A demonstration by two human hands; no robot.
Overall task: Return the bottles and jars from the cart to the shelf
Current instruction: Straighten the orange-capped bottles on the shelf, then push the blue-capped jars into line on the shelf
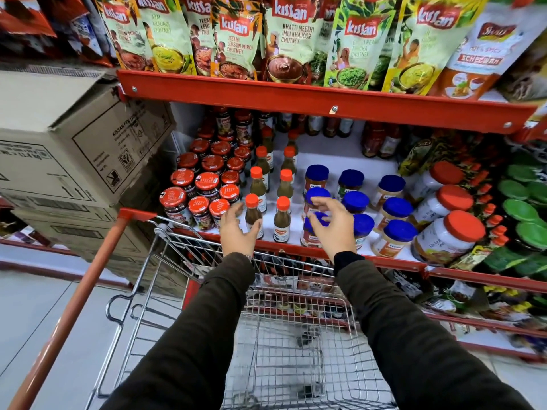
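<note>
My left hand [238,229] hovers open at the shelf's front edge, fingers spread just left of a dark sauce bottle with an orange cap [253,216]. My right hand [333,223] is open too, fingers curled over a blue-lidded jar [314,232] in the front row without gripping it. A second orange-capped bottle [281,220] stands between the hands. The wire cart [278,335] below my arms looks bare of goods. The red-edged shelf [384,261] carries rows of jars and bottles.
Red-lidded jars [201,187] crowd the shelf's left; large white jars with red lids [450,232] lie tilted at right, beside green-lidded ones [521,211]. Chutney pouches [290,39] hang on the shelf above. Cardboard boxes [74,149] are stacked left of the cart's orange handle [74,315].
</note>
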